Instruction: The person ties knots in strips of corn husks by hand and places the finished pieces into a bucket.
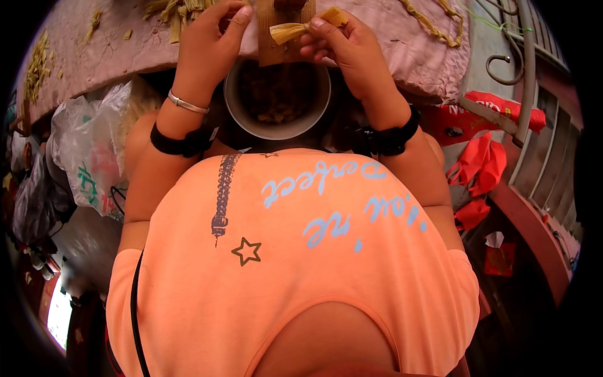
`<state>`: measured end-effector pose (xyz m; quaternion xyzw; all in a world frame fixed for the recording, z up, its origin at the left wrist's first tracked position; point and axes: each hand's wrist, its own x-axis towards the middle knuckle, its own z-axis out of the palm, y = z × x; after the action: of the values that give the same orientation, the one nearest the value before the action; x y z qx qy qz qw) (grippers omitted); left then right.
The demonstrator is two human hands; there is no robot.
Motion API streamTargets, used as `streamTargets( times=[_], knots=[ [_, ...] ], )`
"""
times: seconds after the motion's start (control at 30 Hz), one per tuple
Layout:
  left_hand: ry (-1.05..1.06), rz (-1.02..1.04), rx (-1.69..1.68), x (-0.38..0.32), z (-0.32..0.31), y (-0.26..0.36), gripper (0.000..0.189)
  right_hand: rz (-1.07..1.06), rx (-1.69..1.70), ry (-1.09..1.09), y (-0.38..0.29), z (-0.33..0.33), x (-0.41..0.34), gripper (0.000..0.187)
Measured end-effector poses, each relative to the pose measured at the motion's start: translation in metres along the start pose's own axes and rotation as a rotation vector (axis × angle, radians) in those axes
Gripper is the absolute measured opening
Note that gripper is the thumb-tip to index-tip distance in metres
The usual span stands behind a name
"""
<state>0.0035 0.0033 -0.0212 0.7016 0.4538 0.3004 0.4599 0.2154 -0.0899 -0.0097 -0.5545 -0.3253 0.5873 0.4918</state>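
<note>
Between the thumb and fingers of my right hand (337,40) is a short strip of dried yellow plant fibre (288,33), pinched narrow in the middle, with both ends flared. My left hand (224,23) is raised to the left of a wooden board (272,49), its thumb and fingertips curled close together; whether anything thin lies between them I cannot tell. The board juts over the table's near edge, below a dark block (288,4) at the top rim. Under it a round metal basin (278,133) holds small scraps, mostly in shadow.
A pink quilted cloth (141,52) covers the table. Dried fibre pieces (176,19) lie at the back left, more scraps (40,68) further left, and a twisted fibre cord (435,33) at right. Plastic bags (94,141) hang at left; a curled metal frame (525,94) and red bags (480,162) are at right.
</note>
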Motion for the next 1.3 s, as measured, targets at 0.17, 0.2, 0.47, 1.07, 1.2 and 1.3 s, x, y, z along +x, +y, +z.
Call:
streamTargets(
  times=[0.17,0.2,0.47,1.07,1.2,1.3],
  knots=[
    [-0.067,-0.002,-0.070,-0.014,0.021,0.021,0.025,0.030,-0.033,0.010,0.004,0.003,0.003,0.028],
    [-0.076,0.011,-0.082,-0.015,0.023,0.020,0.025,0.027,-0.013,0.015,0.004,0.003,0.003,0.028],
    [-0.149,-0.052,-0.153,-0.011,0.025,0.016,0.019,-0.057,-0.112,0.013,0.007,0.006,0.007,0.023],
    [0.506,0.308,0.258,0.015,-0.010,0.019,0.033,-0.025,-1.007,-0.402,0.005,-0.004,-0.034,0.037],
    [0.334,0.035,-0.165,0.015,-0.024,0.023,0.025,0.079,-1.116,-0.426,0.052,-0.002,-0.031,0.034],
    [0.292,-0.099,-0.421,0.010,-0.028,0.031,0.020,0.176,-1.018,-0.494,0.094,-0.004,-0.017,0.034]
  ],
)
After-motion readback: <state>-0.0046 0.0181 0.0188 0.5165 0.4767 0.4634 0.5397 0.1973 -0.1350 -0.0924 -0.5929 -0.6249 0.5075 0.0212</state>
